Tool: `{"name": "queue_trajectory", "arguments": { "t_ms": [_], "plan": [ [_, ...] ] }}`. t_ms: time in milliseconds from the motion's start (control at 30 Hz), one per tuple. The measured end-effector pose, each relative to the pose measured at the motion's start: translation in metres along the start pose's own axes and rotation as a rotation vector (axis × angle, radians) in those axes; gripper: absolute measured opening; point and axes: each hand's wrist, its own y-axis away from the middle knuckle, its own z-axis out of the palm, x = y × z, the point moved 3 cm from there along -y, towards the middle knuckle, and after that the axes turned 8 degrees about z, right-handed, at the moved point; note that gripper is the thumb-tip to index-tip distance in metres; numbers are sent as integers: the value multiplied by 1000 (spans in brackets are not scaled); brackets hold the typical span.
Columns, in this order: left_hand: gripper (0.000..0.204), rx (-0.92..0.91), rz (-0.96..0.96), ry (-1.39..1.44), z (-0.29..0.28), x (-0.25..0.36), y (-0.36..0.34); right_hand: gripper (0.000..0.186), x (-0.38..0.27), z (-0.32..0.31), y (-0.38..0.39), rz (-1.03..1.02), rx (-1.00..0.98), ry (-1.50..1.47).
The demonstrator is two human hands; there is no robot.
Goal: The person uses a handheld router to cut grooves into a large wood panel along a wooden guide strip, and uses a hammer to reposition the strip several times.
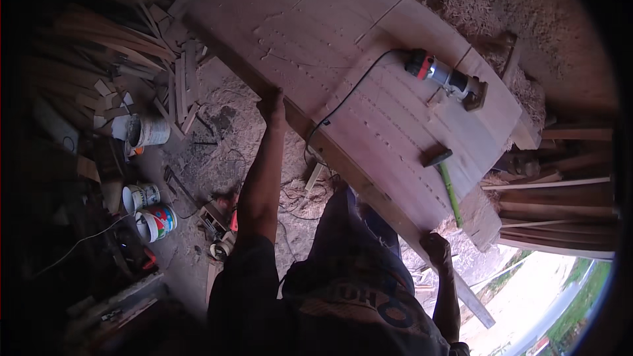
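A long wooden plank [333, 153] runs along the near side of a broad pale wooden tabletop [316, 33]. My left hand [271, 105] is closed on its upper edge, left of the middle. Further right, my right hand [435, 249] grips the same plank near the tabletop's right corner, and a lighter end sticks out past it. On the tabletop, a router [452, 81] with a red and black top lies on its side, its black cord crossing the wood and dropping over the near edge. A hammer [445, 178] with a green handle lies closer to my right hand.
Offcuts [119, 43] pile up at the left. White buckets [148, 130] and a colourful paint tub [157, 222] stand on the dusty floor, with tools and cords nearby. Stacked boards [560, 191] lie at the right. Shavings [461, 3] heap beyond the tabletop.
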Motion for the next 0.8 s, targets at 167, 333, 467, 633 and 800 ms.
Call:
{"name": "queue_trajectory", "arguments": {
  "t_ms": [167,333,467,633,800],
  "plan": [
    [27,104,83,-8,5,7,17,23,-20,-11,-1,449,-56,-167],
    [26,91,15,110,3,22,25,24,-28,-15,-4,547,-43,-197],
    [28,96,49,112,-5,13,20,24,-26,-15,-7,562,-90,-227],
    [37,87,-7,112,-10,-1,19,22,-12,-12,-1,582,-104,-233],
    [45,112,-109,233,-11,-6,23,21,-13,-13,-3,605,-139,-211]
  ]
}}
